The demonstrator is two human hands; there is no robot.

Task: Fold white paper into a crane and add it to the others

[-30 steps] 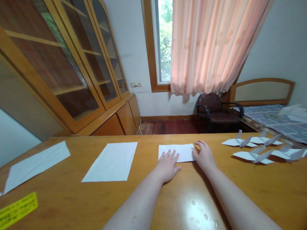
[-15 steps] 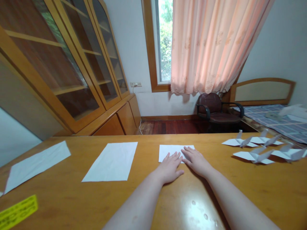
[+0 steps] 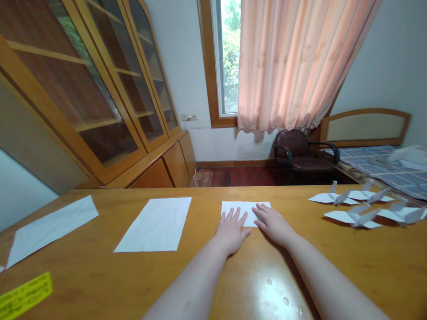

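A white sheet of paper [image 3: 245, 207], smaller than the others and apparently folded, lies flat near the far edge of the wooden table [image 3: 187, 284]. My left hand [image 3: 231, 232] rests with spread fingers on its left part and near edge. On its right side, my right hand [image 3: 271, 224] lies flat with fingers stretched out. Neither hand grasps anything. To the left lies a larger white sheet [image 3: 155, 226], and farther left another white sheet [image 3: 53, 229]. Several folded paper cranes [image 3: 355, 217] stand on the table's right side.
A yellow label [image 3: 26, 295] with dark writing is at the lower left. Past the table are a glass-door cabinet [image 3: 133, 89], a maroon office chair [image 3: 296, 151], a pink curtain [image 3: 293, 66] and a bed [image 3: 376, 160].
My left hand has slid a little to the left over the paper, away from my right hand, and its fingers are spread wider. My right hand has stayed in place.
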